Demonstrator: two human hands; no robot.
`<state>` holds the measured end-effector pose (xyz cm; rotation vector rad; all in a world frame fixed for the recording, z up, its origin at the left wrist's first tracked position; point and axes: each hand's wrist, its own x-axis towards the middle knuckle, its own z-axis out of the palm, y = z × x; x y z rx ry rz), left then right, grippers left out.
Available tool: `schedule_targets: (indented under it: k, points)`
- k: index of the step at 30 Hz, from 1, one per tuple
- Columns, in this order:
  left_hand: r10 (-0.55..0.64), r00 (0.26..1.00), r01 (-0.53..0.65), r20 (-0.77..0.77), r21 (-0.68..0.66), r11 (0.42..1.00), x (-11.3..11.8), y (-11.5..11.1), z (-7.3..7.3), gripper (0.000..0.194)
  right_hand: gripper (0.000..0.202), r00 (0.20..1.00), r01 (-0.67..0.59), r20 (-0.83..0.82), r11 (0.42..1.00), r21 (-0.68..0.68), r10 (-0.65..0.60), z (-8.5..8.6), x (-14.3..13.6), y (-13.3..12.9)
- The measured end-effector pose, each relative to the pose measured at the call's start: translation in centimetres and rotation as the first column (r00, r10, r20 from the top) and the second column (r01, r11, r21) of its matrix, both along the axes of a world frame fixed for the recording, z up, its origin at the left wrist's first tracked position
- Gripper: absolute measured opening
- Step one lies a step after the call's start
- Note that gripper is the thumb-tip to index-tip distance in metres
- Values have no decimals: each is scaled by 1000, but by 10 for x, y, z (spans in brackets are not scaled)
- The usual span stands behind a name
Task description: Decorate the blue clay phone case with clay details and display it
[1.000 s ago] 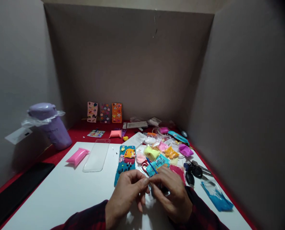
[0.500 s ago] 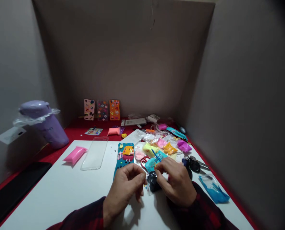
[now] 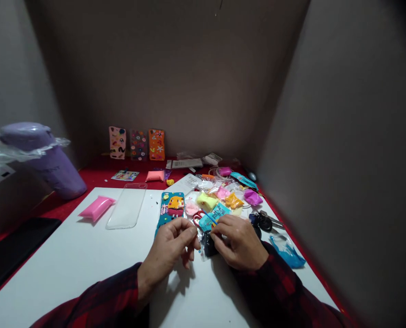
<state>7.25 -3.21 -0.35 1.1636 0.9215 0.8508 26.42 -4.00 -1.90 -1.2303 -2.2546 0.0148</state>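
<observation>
My left hand [image 3: 173, 243] is raised over the white board with thumb and forefinger pressed together. Anything in that pinch is too small to make out. Close on its right, my right hand [image 3: 239, 242] is closed around a thin blue stick [image 3: 209, 218], which pokes up and left from the fingers. Behind my left hand lies a teal phone case [image 3: 170, 207] with a yellow-orange clay figure; the hand hides its lower end. Red-handled scissors [image 3: 197, 218] and a black clay packet [image 3: 209, 246] lie between and behind the hands, partly covered.
A clear phone case [image 3: 127, 207] and a pink clay packet [image 3: 97, 208] lie left. Colourful clay packets [image 3: 233, 200] crowd the right, near keys [image 3: 264, 221] and a blue bag [image 3: 288, 253]. A purple tumbler [image 3: 48, 159] stands left; decorated cases [image 3: 156, 145] lean on the back wall.
The whole view has shifted, so the scene sits higher and further left. The blue stick has tilted flatter at my right hand. My left hand keeps its pinch.
</observation>
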Motion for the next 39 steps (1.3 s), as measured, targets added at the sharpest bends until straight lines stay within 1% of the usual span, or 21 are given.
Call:
schedule_targets:
  k: [3,7,11,15,18,20,27,34,36,39]
  points:
    - [-35,999,35,28,-20,999,-1,1,0,29,10,1000,-16,-23,1000,-3,16,-1,0,1]
    - [-56,997,60,59,-81,995,-1,1,-1,30,13,996,-46,-77,999,-19,45,-3,-1,2]
    - [-68,996,72,51,-85,994,-1,0,0,29,13,985,-104,-138,995,-13,101,-3,-2,1]
    - [-78,997,79,20,-88,993,0,0,-1,31,13,957,-163,-235,986,46,169,-1,-6,-3]
    - [-84,996,84,2,-92,992,1,1,-4,31,13,934,-175,-296,979,104,198,1,-11,-6]
    - [-92,996,91,-6,-87,992,2,1,-6,33,13,928,-175,-308,976,130,207,1,-13,-7]
    - [-83,995,80,-48,-69,994,4,-1,-6,37,13,936,-139,-309,984,109,167,0,-15,-10]
    - [-90,995,90,-52,-11,996,7,-3,-6,37,12,929,-86,-346,986,145,132,-2,-23,-10]
    - [-93,995,93,-34,-18,996,7,-3,-6,35,11,924,-40,-373,990,139,90,-3,-23,-9]
    - [-82,997,82,-8,-44,996,6,-1,-6,33,12,922,37,-387,996,87,-1,-2,-17,-7]
